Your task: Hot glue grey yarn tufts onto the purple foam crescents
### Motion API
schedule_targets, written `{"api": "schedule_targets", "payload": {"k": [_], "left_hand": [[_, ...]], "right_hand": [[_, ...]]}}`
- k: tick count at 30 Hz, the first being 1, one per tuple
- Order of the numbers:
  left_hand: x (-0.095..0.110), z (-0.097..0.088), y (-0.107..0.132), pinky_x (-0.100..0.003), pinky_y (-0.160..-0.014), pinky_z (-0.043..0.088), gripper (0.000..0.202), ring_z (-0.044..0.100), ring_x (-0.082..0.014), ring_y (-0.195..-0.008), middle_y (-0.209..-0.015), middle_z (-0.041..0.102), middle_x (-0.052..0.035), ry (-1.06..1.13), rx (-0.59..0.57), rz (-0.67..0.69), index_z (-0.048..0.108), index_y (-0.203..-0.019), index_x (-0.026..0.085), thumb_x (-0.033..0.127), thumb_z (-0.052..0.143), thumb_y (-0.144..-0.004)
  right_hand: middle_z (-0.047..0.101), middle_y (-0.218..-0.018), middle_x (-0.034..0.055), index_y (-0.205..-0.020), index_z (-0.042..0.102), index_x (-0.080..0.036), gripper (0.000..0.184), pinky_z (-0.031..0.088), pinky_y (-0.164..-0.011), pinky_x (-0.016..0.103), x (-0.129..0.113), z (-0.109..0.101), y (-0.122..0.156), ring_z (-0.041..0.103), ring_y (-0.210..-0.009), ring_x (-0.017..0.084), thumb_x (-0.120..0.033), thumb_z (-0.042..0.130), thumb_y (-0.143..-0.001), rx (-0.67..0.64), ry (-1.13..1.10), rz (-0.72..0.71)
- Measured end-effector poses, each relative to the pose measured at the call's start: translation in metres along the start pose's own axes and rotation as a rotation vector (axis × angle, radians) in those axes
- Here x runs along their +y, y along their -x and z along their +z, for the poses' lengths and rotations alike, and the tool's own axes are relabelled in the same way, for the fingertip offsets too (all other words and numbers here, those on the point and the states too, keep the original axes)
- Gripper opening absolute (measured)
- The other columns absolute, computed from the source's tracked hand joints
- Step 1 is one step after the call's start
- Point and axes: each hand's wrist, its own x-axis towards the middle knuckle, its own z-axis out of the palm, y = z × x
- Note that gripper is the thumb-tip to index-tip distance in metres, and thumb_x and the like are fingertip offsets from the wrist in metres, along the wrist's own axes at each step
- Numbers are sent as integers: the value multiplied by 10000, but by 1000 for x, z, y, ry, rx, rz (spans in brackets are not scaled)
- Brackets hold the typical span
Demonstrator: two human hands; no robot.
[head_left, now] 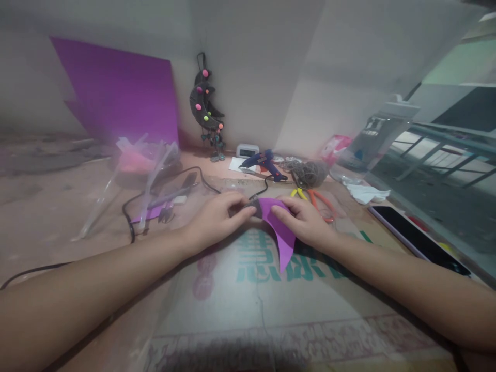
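Observation:
Both hands hold a purple crescent cutout (285,245) above the tabletop, its pointed tip hanging toward me. A dark grey covering (254,207) wraps its left end; its exact material is hard to make out. My left hand (225,214) pinches that grey end between thumb and fingers. On the purple part, my right hand (308,222) is closed, thumb on the near face and fingers behind. Just beyond lie tools with orange handles (323,202) and yellow handles (298,193). A blue glue gun (265,164) rests farther back, beside a grey yarn ball (312,174).
Dark crescent ornaments with pompoms (199,107) hang against the wall, near a purple sheet (132,93). Translucent sticks (103,201) and a black cable (126,209) are at left. A phone (418,240), tissue (366,192) and clear bottle (374,134) are at right.

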Motion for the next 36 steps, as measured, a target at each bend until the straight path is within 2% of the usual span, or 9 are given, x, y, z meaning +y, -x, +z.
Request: {"api": "schedule_targets", "payload": {"k": [4, 8, 14, 29, 36], "left_hand": [[1, -2, -1, -261, -622, 393, 325, 525, -151, -695, -719, 578, -11, 7, 18, -16, 575, -762, 158, 418, 439, -903], [0, -1, -3, -272, -671, 413, 312, 557, -168, -777, -845, 632, -30, 40, -18, 12, 625, -892, 167, 436, 468, -889], [-3, 1, -1, -242, -575, 343, 335, 505, -122, -625, -649, 566, 14, 24, -59, 48, 604, -680, 158, 402, 499, -884], [-1, -1, -1, -245, -609, 370, 391, 514, -127, -647, -685, 567, 2, 97, -88, 70, 585, -682, 160, 369, 377, -938], [-3, 0, -2, -241, -591, 363, 451, 486, -128, -621, -665, 551, 7, 158, -67, -7, 507, -621, 163, 423, 330, -944]], "right_hand": [[573, -716, 10, -810, 595, -152, 268, 377, -577, 242, 2, 0, -2, 515, -653, 137, -373, 473, -900, 3, 2, 18], [516, -642, -10, -728, 548, -161, 293, 336, -535, 237, 1, 0, 0, 466, -597, 121, -379, 460, -904, -31, 51, -1], [478, -595, -23, -680, 511, -168, 297, 295, -523, 234, -2, 2, 3, 427, -568, 109, -365, 468, -897, -89, 124, -54], [469, -587, -24, -671, 485, -176, 296, 295, -516, 233, -1, 1, 2, 425, -562, 110, -366, 461, -897, -96, 157, -53], [457, -584, -26, -665, 472, -180, 303, 300, -512, 231, -3, 1, 1, 425, -557, 108, -370, 453, -900, -109, 135, -58]]}}
